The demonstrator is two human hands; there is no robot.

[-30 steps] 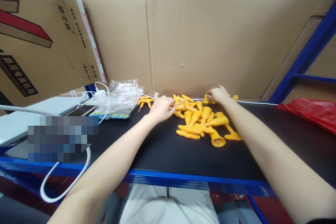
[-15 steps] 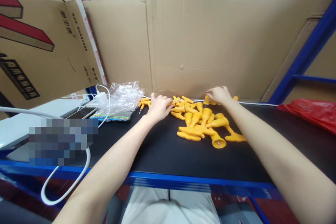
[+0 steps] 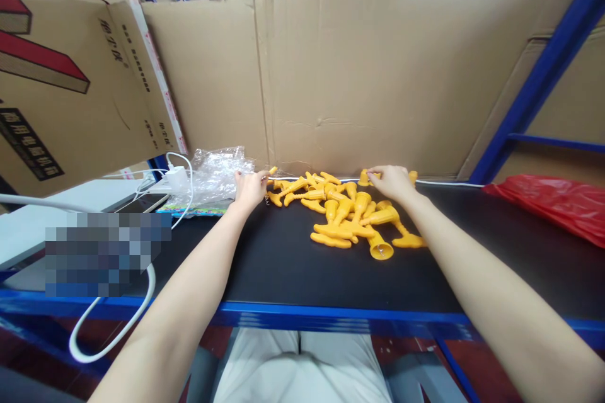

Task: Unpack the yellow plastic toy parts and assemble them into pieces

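Note:
A pile of yellow plastic toy pieces (image 3: pixel 352 217) lies on the black table top (image 3: pixel 293 264) near the cardboard back wall. My left hand (image 3: pixel 250 187) is at the pile's left end, fingers curled round a small yellow piece (image 3: pixel 273 170) that sticks out above them. My right hand (image 3: pixel 391 180) rests at the far side of the pile, fingers pinched on another yellow piece (image 3: pixel 365 177) close to the wall.
A crumpled clear plastic bag (image 3: pixel 215 175) lies left of the pile, beside a white charger with cables (image 3: pixel 177 176) and a phone (image 3: pixel 142 203). A red plastic bag (image 3: pixel 558 204) sits at the right. Cardboard walls (image 3: pixel 359 75) close the back and left. The blue shelf edge (image 3: pixel 331 318) runs along the front.
My left hand has moved left from the middle of the pile to its left end and closed on a small yellow piece. My right hand has stayed at the back.

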